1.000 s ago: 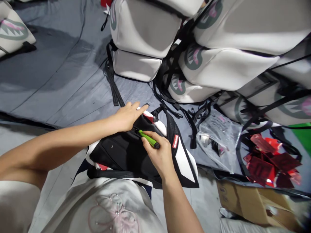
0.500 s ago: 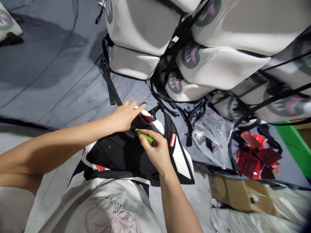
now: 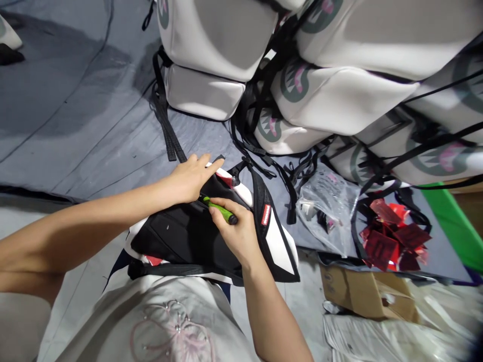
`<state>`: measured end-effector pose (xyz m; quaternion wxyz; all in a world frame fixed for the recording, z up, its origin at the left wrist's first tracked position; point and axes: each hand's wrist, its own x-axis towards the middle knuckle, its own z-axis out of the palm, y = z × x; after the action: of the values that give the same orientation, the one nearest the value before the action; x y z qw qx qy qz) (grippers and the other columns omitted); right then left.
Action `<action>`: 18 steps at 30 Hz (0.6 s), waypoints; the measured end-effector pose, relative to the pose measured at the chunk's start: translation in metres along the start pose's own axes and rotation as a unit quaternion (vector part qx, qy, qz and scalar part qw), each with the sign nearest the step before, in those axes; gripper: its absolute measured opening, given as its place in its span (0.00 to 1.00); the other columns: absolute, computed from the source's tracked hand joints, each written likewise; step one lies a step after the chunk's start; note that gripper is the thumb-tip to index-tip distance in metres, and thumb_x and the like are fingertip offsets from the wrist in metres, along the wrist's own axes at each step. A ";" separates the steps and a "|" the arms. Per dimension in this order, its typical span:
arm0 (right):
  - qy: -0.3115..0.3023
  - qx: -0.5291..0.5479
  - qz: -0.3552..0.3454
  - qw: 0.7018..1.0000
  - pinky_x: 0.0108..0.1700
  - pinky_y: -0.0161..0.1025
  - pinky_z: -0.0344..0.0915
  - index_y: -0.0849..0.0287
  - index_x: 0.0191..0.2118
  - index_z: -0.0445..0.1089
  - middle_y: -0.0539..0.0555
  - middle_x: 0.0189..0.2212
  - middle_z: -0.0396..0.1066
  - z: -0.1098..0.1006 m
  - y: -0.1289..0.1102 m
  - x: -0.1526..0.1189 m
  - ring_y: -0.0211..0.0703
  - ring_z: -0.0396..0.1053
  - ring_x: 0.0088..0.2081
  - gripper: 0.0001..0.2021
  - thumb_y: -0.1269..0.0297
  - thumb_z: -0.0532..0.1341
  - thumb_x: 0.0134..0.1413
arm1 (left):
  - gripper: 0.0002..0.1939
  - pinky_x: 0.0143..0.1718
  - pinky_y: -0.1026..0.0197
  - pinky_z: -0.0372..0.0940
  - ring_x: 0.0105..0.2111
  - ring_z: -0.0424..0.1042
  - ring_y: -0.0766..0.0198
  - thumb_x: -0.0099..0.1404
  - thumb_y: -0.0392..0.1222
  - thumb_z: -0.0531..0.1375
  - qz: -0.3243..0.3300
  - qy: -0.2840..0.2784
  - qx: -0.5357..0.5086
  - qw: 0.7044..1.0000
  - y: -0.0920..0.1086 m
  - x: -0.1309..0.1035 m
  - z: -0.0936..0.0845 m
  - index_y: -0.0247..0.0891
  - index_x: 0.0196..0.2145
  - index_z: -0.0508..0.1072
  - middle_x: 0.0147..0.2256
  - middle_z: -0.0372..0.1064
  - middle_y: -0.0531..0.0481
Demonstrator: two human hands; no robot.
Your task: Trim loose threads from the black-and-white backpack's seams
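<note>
the right hand (image 3: 237, 229) is pinching a green tool (image 3: 222, 210) between thumb and fingers, its tip pointing into the black-and-white bag (image 3: 196, 236), which is lying at the near edge of the grey-covered table (image 3: 94, 125), against the person's front. the left hand (image 3: 190, 178) is pressing on the bag's far side, thumb spreading away from the fingers, while white bags (image 3: 339, 100) are standing stacked beyond, near a clear plastic bag (image 3: 328, 211) and red packets (image 3: 392, 236).

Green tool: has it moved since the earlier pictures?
Yes, slightly: the green tool has moved left, away from the red label on the bag.
</note>
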<state>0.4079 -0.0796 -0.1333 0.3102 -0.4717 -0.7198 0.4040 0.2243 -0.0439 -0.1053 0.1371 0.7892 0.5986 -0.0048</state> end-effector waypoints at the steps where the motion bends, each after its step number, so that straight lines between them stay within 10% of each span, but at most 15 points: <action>1: -0.005 0.005 0.001 1.000 0.50 0.44 0.71 0.53 0.42 0.79 0.51 0.40 0.80 0.000 0.000 0.000 0.49 0.77 0.41 0.08 0.63 0.63 0.58 | 0.49 0.50 0.52 0.64 0.57 0.59 0.46 0.58 0.28 0.59 0.000 0.002 0.000 1.000 0.000 0.000 0.000 0.42 0.71 0.41 0.67 0.46 0.38; 18: 0.042 -0.027 0.034 0.998 0.44 0.42 0.71 0.55 0.42 0.74 0.54 0.38 0.80 0.001 -0.005 -0.002 0.50 0.78 0.41 0.09 0.62 0.63 0.55 | 0.48 0.51 0.53 0.64 0.57 0.59 0.47 0.58 0.26 0.58 0.004 0.007 0.002 1.000 -0.001 0.000 0.003 0.41 0.71 0.41 0.67 0.46 0.40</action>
<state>0.4056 -0.0831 -0.1293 0.3134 -0.5203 -0.7004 0.3748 0.2236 -0.0437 -0.1081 0.1315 0.7918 0.5964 0.0001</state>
